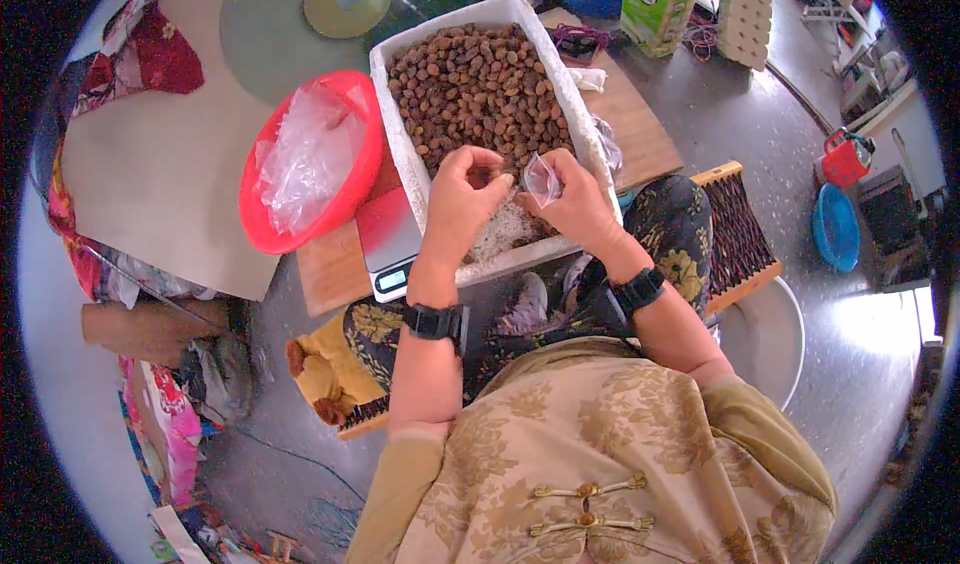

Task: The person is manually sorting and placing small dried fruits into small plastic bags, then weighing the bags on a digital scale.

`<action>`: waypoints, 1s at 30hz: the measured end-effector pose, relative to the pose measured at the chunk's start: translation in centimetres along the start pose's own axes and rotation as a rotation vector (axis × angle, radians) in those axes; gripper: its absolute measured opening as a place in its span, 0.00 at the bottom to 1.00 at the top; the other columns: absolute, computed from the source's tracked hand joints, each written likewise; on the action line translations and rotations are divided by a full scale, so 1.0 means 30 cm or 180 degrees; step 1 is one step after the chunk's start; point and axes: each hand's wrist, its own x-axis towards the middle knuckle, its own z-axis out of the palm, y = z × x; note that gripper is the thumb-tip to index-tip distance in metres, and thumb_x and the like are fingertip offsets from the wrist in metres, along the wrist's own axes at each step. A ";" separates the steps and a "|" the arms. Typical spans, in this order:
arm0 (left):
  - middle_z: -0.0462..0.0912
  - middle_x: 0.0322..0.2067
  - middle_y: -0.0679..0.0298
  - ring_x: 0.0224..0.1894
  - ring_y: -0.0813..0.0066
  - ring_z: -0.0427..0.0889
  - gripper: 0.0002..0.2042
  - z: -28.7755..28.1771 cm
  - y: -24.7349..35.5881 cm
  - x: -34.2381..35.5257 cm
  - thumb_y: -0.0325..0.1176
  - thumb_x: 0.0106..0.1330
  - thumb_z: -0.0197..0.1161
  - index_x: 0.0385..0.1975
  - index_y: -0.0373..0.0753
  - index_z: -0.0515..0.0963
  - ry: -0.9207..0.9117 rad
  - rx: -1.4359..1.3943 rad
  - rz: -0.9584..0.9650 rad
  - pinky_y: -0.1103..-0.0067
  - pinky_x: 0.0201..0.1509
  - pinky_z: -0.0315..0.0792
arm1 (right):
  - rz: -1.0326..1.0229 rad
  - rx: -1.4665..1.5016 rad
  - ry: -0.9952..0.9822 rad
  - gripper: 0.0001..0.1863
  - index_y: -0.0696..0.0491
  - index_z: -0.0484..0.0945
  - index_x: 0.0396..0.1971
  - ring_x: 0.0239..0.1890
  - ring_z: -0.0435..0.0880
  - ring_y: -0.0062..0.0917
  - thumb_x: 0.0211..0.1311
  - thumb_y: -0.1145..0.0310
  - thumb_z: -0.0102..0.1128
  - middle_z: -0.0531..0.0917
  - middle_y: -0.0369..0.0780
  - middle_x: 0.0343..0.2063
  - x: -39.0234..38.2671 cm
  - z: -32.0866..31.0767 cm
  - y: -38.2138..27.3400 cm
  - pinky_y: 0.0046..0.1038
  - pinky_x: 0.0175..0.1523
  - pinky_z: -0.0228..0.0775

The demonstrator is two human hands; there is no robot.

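Observation:
A white foam box [381, 64] is heaped with small brown oval nuts or dried fruits [470, 84], with pale bits near its lower end. Over that end, my left hand [467, 194] is curled with thumb and index finger close; whatever it holds is hidden. My right hand [572, 206], just beside it, grips a small clear plastic bag [541, 178]. Left of the box, a red basin [262, 224] holds clear bags [305, 154]. A silver scale [390, 244] with a small display lies on a wooden board [330, 274], partly under my left forearm.
A slatted stool [745, 234] is beside my right leg. A blue basin [835, 227] and red container [843, 161] sit on the floor at right. Behind are a tissue pack [650, 9] and egg tray [743, 24]. A beige surface [160, 184] and piled fabrics [170, 434] lie at left.

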 end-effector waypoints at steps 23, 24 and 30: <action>0.78 0.43 0.59 0.37 0.72 0.80 0.16 0.008 0.121 -0.030 0.22 0.58 0.61 0.47 0.37 0.78 -0.0980 0.0333 0.0732 0.77 0.39 0.76 | 0.0021 0.0129 -0.0152 0.23 0.53 0.71 0.44 0.38 0.83 0.33 0.49 0.72 0.72 0.82 0.44 0.34 -0.005 0.011 -0.002 0.33 0.44 0.74; 0.78 0.43 0.59 0.37 0.72 0.80 0.16 0.009 0.119 -0.030 0.22 0.58 0.61 0.47 0.37 0.78 -0.0977 0.0334 0.0731 0.77 0.39 0.76 | 0.0019 0.0130 -0.0154 0.23 0.53 0.71 0.44 0.38 0.83 0.33 0.49 0.72 0.72 0.82 0.44 0.34 -0.004 0.015 0.005 0.33 0.44 0.74; 0.76 0.34 0.55 0.37 0.59 0.79 0.08 0.026 0.141 -0.044 0.34 0.57 0.69 0.30 0.37 0.81 -0.0493 0.1324 0.1442 0.70 0.46 0.73 | -0.0033 0.0370 -0.0294 0.25 0.52 0.71 0.47 0.40 0.83 0.33 0.48 0.74 0.71 0.82 0.44 0.35 -0.009 0.009 0.053 0.34 0.44 0.75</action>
